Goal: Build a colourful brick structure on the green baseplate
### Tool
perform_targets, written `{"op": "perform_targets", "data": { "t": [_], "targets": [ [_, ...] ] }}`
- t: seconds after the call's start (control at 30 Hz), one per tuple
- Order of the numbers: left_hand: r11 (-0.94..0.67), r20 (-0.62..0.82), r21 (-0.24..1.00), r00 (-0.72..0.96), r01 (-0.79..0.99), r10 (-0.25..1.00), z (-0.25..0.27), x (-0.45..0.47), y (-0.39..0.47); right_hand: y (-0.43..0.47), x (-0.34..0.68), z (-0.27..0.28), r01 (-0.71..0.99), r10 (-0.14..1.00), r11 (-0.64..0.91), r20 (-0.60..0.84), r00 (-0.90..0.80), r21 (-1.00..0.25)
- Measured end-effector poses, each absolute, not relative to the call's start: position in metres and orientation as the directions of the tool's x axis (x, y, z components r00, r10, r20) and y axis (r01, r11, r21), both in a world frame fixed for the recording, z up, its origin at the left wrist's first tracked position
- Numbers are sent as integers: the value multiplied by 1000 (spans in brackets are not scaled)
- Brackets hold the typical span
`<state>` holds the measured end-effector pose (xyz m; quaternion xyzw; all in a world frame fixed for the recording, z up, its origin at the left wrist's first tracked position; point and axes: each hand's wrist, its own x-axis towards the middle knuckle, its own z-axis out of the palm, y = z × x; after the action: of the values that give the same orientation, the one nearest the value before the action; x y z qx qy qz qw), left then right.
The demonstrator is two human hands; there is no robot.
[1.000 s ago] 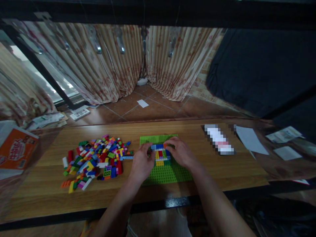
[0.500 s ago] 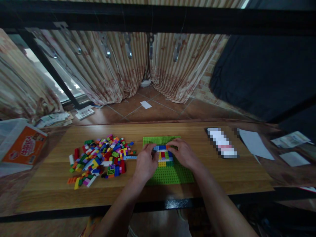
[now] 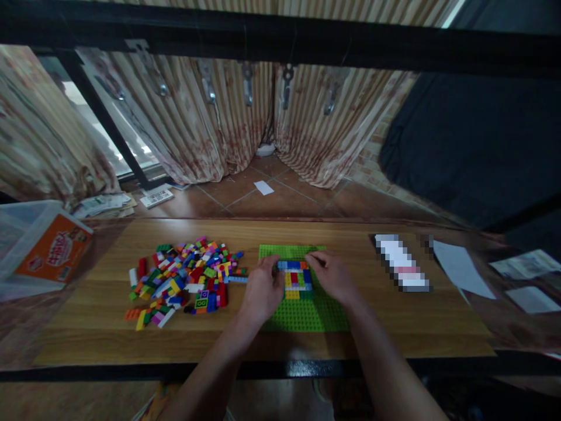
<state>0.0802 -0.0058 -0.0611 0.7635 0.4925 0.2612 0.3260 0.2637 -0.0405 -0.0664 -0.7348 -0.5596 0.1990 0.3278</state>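
A rectangular build of coloured toy bricks [image 3: 298,282] sits on a green studded baseplate [image 3: 302,318]. Its far row shows blue and orange bricks, with red, yellow, white and green ones nearer me. My left hand [image 3: 263,287] is curled against the build's left side, thumb and fingers closed about that edge. Just off the far right corner is my right hand [image 3: 333,276], its thumb and forefinger slightly parted with no brick visible between them. A light blue long brick [image 3: 238,279] lies to the left of my left hand.
Loose mixed bricks [image 3: 188,278] form a wide pile on the wooden table [image 3: 105,345], left of the baseplate. A blurred-out phone-like object [image 3: 402,263] lies at the right, near white paper [image 3: 462,269]. A clear plastic box [image 3: 26,234] stands beyond the left edge.
My right hand has drawn back a little from the orange brick at the far right corner. My left hand stays at the build's left side. The whole view has shifted slightly.
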Motion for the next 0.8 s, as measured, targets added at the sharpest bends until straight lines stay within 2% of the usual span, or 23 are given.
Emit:
{"op": "perform_targets", "data": {
  "t": [0.33,0.57,0.7,0.8],
  "targets": [
    [-251,36,776,357,579,934,-55,78,-7,-39,256,-80,688,931,-185,99,352,-702],
    [-264,19,738,372,621,928,-55,78,-8,-41,256,-83,688,926,-163,131,353,-707],
    [-305,25,677,394,669,919,-51,61,4,-41,256,-81,678,926,-153,135,352,-719],
    [-383,6,605,477,698,879,-44,35,15,-42,256,-79,687,928,-164,126,352,-708]
  ]
}}
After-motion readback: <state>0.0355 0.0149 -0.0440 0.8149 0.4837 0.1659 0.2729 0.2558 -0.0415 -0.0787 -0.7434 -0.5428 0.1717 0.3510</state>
